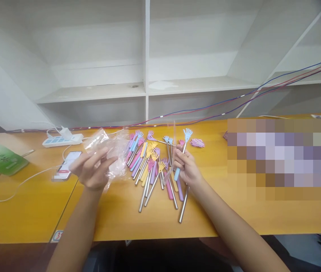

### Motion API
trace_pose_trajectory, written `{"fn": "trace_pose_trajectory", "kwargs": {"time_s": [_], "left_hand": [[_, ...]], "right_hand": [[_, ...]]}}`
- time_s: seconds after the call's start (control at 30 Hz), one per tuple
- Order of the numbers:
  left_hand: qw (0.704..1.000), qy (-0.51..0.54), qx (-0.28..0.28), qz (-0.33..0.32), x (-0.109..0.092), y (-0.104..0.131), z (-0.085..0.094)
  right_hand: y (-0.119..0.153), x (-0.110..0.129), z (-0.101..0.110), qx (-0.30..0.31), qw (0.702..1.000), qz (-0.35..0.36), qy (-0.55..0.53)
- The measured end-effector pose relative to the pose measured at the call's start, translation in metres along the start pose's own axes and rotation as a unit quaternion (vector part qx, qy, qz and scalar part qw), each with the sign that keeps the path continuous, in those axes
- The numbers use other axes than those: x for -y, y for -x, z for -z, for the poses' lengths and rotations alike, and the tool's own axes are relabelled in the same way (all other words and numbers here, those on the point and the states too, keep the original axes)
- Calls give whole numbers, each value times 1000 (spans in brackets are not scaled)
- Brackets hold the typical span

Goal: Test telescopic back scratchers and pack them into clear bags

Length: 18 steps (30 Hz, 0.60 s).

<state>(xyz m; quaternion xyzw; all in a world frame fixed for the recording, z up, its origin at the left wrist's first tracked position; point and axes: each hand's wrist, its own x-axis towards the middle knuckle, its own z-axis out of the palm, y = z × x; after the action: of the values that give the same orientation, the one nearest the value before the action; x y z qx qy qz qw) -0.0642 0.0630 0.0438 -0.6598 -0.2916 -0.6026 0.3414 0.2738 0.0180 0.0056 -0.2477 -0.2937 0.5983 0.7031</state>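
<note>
My left hand (94,168) is closed on a bunch of crinkled clear plastic bags (117,153), raised above the table. My right hand (187,162) grips a small back scratcher (188,135) with a light blue claw-shaped head and a blue handle. A thin clear plastic sleeve (172,151) hangs by the fingertips of that hand; whether they pinch it I cannot tell. Between both hands lies a loose pile of back scratchers (149,162) with metal rods and pink, yellow, purple and blue heads and grips. My right hand partly covers the pile's right side.
Left of the pile are a phone (69,164), a white power strip (62,140) with cables, and a green pouch (3,158). A pink bundle (197,143) lies right of my right hand. White shelving (147,56) stands behind; a blurred-out area covers the right.
</note>
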Motion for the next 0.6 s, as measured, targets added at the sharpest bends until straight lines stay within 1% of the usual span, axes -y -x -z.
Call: {"fn": "trace_pose_trajectory", "kwargs": {"time_s": [0.03, 0.07, 0.13, 0.23, 0.3, 0.33, 0.4, 0.47, 0.53, 0.57, 0.6], "left_hand": [[1000, -19, -3, 15, 1, -3, -1], [999, -24, 13, 34, 1, -6, -3], [993, -3, 90, 71, -1, -10, -9], [965, 1, 225, 135, -5, -7, -18], [941, -22, 290, 173, -8, -1, -23], [932, -30, 312, 183, -11, 2, -24], [927, -25, 326, 183, -20, 4, -24], [939, 10, 297, 171, -34, 1, -22], [945, 83, 265, 173, -51, -2, -17], [935, 138, 266, 190, -59, -3, -14], [912, 201, 281, 221, -68, -4, -12]], "right_hand": [[0, -1, 0, 3, 1000, 1, 8], [1, -2, 0, 6, 1000, 2, 16], [2, -3, -2, 10, 999, -1, 34], [6, -4, -5, 19, 998, -10, 62], [9, -5, -7, 30, 996, -18, 84], [10, -7, -8, 35, 995, -21, 94], [12, -10, -9, 42, 992, -26, 115], [14, -13, -9, 42, 989, -26, 140], [17, -15, -10, 47, 982, -26, 179], [18, -15, -11, 57, 977, -24, 204], [20, -14, -12, 74, 969, -20, 233]]}}
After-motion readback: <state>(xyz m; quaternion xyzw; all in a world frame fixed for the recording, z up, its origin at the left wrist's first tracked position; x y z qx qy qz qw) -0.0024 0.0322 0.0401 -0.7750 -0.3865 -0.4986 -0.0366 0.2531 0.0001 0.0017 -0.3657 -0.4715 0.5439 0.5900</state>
